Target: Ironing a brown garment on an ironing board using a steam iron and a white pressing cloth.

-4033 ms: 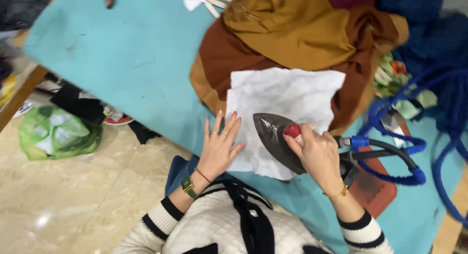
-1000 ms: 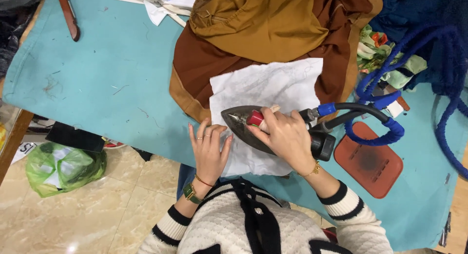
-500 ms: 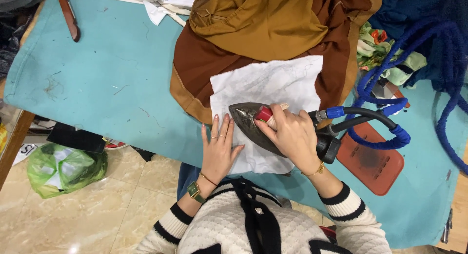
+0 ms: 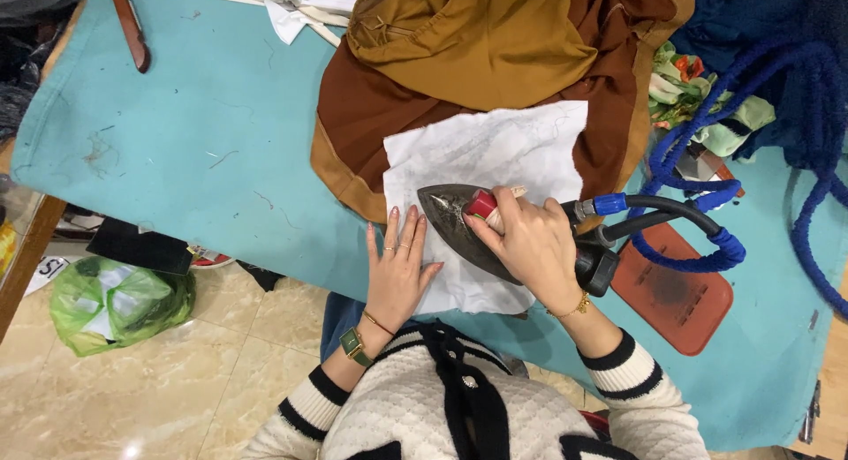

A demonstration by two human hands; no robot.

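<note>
Iron (image 4: 464,226) leftward — teal table (image 4: 177,142), marble floor (image 4: 221,372)

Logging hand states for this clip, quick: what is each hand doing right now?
Left hand: open, fingers spread, flat on the white cloth.
Right hand: closed around the handle of the iron.
</note>
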